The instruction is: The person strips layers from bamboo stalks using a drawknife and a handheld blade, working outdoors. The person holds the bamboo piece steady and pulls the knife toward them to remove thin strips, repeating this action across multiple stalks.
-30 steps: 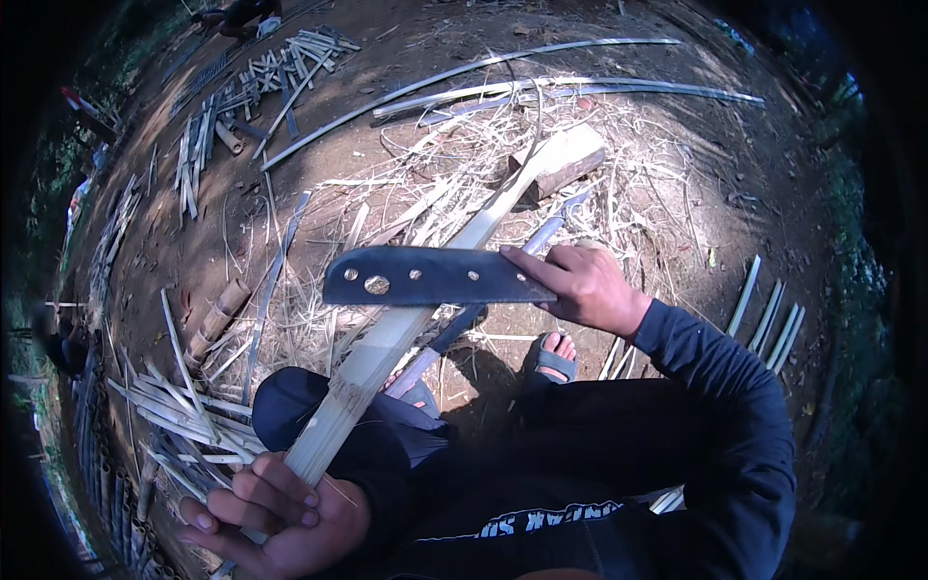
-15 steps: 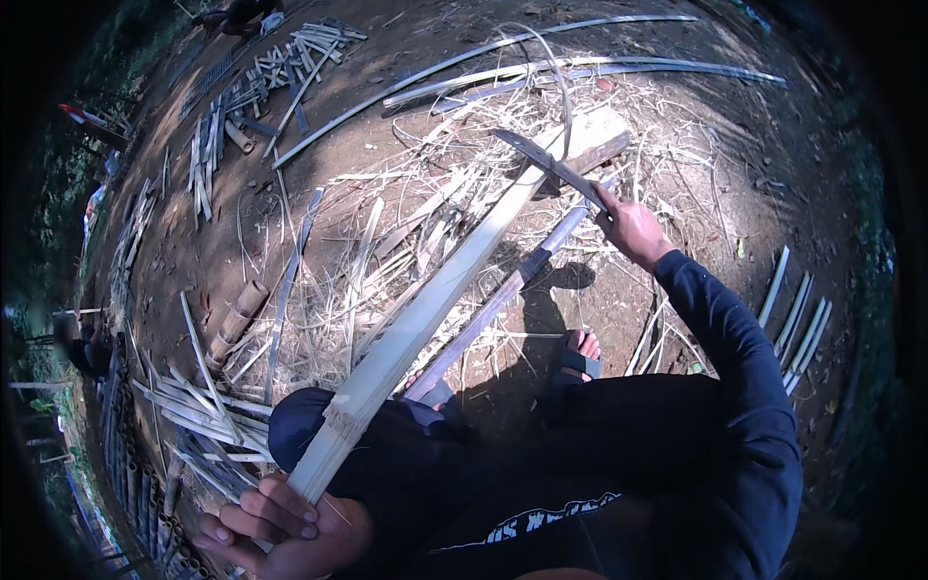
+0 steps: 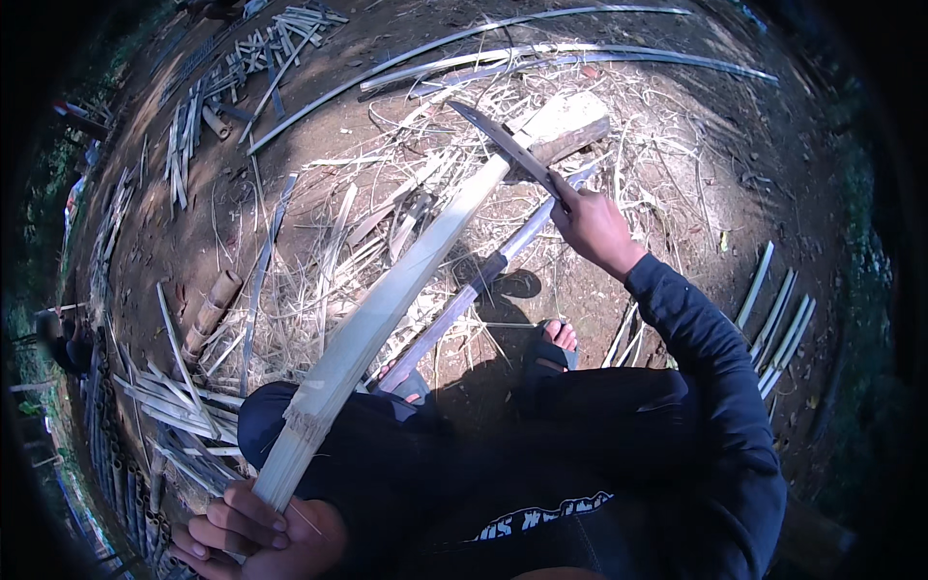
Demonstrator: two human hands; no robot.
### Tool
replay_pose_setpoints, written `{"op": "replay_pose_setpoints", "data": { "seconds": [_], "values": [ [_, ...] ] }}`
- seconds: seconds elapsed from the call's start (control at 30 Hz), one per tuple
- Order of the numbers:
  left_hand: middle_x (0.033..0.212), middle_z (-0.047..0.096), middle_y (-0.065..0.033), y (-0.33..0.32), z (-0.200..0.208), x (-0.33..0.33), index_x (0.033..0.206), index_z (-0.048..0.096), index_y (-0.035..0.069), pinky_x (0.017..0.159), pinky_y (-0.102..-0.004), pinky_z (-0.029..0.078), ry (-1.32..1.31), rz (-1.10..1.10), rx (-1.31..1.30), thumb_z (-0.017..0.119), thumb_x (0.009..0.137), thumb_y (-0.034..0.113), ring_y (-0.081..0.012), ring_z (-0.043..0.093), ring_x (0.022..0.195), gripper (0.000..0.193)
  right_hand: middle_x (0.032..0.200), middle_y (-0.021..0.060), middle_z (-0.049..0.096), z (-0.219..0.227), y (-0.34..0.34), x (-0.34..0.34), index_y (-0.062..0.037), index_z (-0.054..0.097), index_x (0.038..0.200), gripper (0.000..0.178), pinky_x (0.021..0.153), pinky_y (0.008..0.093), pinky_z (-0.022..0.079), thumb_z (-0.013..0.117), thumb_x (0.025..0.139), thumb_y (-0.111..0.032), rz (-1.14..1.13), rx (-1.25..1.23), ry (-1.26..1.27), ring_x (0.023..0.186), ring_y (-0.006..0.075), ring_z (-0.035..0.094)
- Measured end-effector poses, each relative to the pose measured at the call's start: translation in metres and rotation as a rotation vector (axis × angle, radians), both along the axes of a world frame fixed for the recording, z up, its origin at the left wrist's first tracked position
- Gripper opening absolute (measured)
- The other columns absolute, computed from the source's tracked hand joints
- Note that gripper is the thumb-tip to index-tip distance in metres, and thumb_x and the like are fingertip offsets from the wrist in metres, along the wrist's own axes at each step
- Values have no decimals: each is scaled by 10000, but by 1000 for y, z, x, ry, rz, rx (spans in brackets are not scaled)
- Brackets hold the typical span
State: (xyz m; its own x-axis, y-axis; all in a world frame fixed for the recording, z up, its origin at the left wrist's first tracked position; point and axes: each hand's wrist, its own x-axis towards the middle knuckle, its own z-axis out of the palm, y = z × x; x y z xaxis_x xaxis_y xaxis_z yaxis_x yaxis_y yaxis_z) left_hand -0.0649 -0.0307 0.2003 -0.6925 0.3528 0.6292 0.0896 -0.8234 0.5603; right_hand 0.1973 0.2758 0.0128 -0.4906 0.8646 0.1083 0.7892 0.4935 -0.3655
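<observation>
My left hand (image 3: pixel 253 534) is closed round the near end of a long, pale split-bamboo slat (image 3: pixel 382 300). The slat runs up and away over my left knee, with a rough brown node near the hand. In my right hand (image 3: pixel 601 230) is the handle of a machete (image 3: pixel 501 140) with a dark, slightly curved blade. Its blade lies across the far part of the slat, beside a cut wooden block (image 3: pixel 572 140). Below the slat, a second long pole (image 3: pixel 449 314) with a dark band slants from the block toward my left foot.
Thin bamboo shavings (image 3: pixel 309 300) litter the ground around the block. Bamboo strips (image 3: pixel 188 401) are heaped at the left, near a short bamboo tube (image 3: pixel 211 314). Long strips (image 3: pixel 570 53) lie across the far side. More strips (image 3: pixel 778 329) lie at the right.
A thin curled strip that stood up by the blade no longer shows there. Both hands, the slat and the machete sit slightly farther left in the picture, as does the whole scene.
</observation>
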Motion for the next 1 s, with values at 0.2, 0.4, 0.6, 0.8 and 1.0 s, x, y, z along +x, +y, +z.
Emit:
{"op": "replay_pose_setpoints", "data": {
  "seconds": [0.2,0.4,0.6,0.8,1.0],
  "values": [
    [569,218,52,5,1,3,752,339,125,421,-210,202,137,555,-269,324,1057,205,-56,196,412,315,754,213,644,-27,30,50,-111,503,1397,554,597,496,522,646,865,-166,59,117,-50,642,387,655],
    [565,258,34,17,-6,-3,790,359,110,427,-205,228,55,91,-110,337,1048,211,-59,237,412,278,703,231,660,-48,8,63,-73,603,1267,411,640,498,549,617,887,-230,-75,-38,-17,645,408,663],
    [532,243,18,15,-14,-25,768,391,105,429,-216,206,38,25,-79,376,1043,226,-80,221,418,301,724,240,652,-78,-43,53,-129,513,1383,524,668,497,543,631,890,-258,125,-280,-84,705,398,672],
    [521,246,3,16,-26,-39,758,412,91,442,-232,215,-42,-58,-91,360,1052,215,-107,241,440,324,853,284,655,-145,-51,88,-116,438,1439,566,712,502,537,594,914,-262,14,-420,-89,768,429,670],
    [555,298,-4,24,-41,-24,856,481,48,439,-246,278,-51,23,-89,353,1069,228,-109,283,448,307,906,235,669,-189,-51,106,-149,313,1507,627,689,478,562,556,935,-234,190,-251,-389,768,365,700]
  ]
}}
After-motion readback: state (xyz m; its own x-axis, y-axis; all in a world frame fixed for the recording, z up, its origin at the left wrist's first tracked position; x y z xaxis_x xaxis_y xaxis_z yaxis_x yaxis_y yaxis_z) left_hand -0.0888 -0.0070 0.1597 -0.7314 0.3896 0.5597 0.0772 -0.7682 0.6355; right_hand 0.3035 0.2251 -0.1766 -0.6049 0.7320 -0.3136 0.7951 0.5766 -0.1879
